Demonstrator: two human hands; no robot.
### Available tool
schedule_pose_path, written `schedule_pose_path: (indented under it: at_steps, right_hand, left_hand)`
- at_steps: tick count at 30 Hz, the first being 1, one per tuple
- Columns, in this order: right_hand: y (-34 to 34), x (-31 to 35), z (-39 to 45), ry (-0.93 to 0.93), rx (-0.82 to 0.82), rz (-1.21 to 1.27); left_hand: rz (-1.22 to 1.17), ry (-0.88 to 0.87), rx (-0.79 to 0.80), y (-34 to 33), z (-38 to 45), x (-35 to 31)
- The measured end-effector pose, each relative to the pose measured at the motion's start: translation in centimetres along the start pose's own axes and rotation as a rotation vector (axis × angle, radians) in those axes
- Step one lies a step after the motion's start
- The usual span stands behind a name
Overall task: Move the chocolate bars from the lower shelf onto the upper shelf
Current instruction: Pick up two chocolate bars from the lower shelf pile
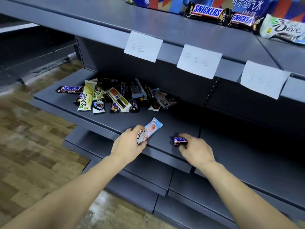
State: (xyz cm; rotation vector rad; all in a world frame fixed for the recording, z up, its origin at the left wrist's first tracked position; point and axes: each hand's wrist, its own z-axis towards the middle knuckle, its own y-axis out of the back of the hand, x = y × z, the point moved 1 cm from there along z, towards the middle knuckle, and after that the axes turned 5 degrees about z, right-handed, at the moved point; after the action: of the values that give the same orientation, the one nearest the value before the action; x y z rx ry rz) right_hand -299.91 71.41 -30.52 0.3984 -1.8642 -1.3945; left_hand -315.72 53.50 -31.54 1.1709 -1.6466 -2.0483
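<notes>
1. a grey metal store shelving unit is seen from above, with both bare arms reaching forward to the lower shelf [115, 119].
2. a pale pink and blue dove bar [149, 130] is gripped at its near end by the left hand [127, 145], fingers closed around the wrapper; the bar's far end points up and away over the shelf.
3. a small snickers bar [180, 140] is pinched by the right hand [195, 149], thumb and fingers closed on it just above the shelf's front edge.
4. a loose pile of bars [113, 96] remains further back on the lower shelf, well apart from the hands.
5. on the upper shelf [115, 28], at the right, two snickers bars [206, 12] and a white dove bar [283, 29] lie side by side before some boxes.
6. three handwritten price tags [198, 61] hang from the upper shelf's front edge.
7. the step in hand is judged to be the pick-up of two bars at once; most of the task is left.
8. next, both bars would need to be lifted clear of the upper shelf's lip and set down beside those already there.
</notes>
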Motion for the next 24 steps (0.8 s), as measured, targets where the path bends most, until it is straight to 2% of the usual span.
schedule_pose_path:
  at_steps: [5, 10, 16, 24]
  right_hand:
    - [-0.3, -0.8, -0.8, 0.026, -0.180, -0.003]
    - [-0.4, -1.2, -2.4, 0.010, -0.208, 0.101]
    - [0.3, -1.6, -5.6, 0.010, -0.271, 0.191]
    - [4.2, -2.3, -9.9, 0.030, -0.383, 0.184]
  left_hand:
    - [0.202, 0.038, -0.032, 0.4, -0.1, -0.3]
    - [0.256, -0.024, -0.021, 0.6, 0.5, 0.3]
    - [0.297, -0.194, 0.017, 1.2, -0.2, -0.3]
    - [0.200, -0.450, -0.067, 3.7, -3.3, -2.9]
